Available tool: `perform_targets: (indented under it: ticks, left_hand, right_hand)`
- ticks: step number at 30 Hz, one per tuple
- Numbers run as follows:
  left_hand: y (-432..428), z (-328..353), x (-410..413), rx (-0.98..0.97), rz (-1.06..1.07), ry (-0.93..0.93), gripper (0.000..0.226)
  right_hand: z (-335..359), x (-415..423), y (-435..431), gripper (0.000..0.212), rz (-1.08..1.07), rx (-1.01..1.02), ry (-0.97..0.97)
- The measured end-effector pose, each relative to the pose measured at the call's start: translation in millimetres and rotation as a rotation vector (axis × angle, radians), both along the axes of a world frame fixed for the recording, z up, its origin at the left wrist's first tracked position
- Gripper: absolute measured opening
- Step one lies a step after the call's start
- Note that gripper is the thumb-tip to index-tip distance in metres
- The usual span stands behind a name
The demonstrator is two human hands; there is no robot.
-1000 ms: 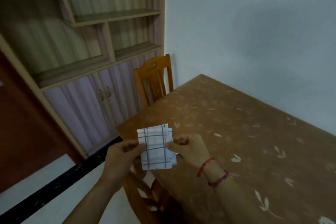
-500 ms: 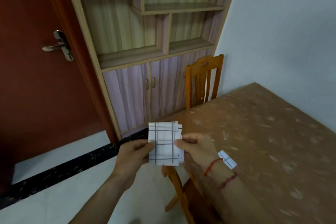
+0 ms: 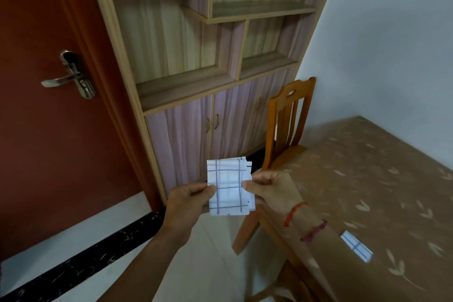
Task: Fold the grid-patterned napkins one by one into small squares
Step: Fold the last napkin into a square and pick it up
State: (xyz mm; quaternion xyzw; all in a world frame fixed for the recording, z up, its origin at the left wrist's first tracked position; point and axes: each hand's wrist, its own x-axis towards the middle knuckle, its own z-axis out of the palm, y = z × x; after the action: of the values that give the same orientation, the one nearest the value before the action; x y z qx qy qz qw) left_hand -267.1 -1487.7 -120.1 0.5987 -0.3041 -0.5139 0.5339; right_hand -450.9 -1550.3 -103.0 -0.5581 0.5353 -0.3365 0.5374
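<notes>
Both hands hold a folded napkin (image 3: 229,187) upright in the air beside the tabletop (image 3: 382,179): left hand (image 3: 188,197) pinches its left edge, right hand (image 3: 272,191) its right. Another napkin (image 3: 356,245) lies on the tabletop.

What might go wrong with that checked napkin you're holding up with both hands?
1. The napkin is pinched only at its side edges by the left hand and right hand, seemingly past the table and above the floor. A slip might drop it.
2. Its layers stick out unevenly on the right side, so the next fold may come out crooked.
3. The folded napkin on the table lies close to the right forearm, which might brush it.
</notes>
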Motion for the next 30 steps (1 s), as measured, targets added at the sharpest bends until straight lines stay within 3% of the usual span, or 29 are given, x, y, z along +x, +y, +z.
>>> perform_targets:
  ticks: [5, 11, 23, 27, 30]
  left_hand:
    - [-47.8, -3.8, 4.3, 0.009, -0.086, 0.004, 0.014]
    - [-118.4, -6.8, -16.1, -0.001, -0.201, -0.047, 0.013]
    - [-335.2, -13.5, -122.0, -0.039, -0.823, -0.354, 0.021]
    - [-381.6, -18.4, -178.3, -0.021, -0.979, -0.371, 0.022]
    - [-407.3, -27.6, -221.1, 0.053, -0.927, -0.295, 0.021]
  right_hand:
    - [-1.7, 5.0, -39.3, 0.013, -0.047, 0.015, 0.010]
    - [-4.1, -20.8, -100.3, 0.009, -0.097, -0.025, -0.004]
    - [-24.1, -149.8, -258.5, 0.014, -0.144, -0.013, 0.083]
    - [-36.8, -201.1, -270.2, 0.005, -0.263, 0.017, 0.222]
    - [-46.7, -236.5, -267.2, 0.004, -0.455, 0.056, 0.241]
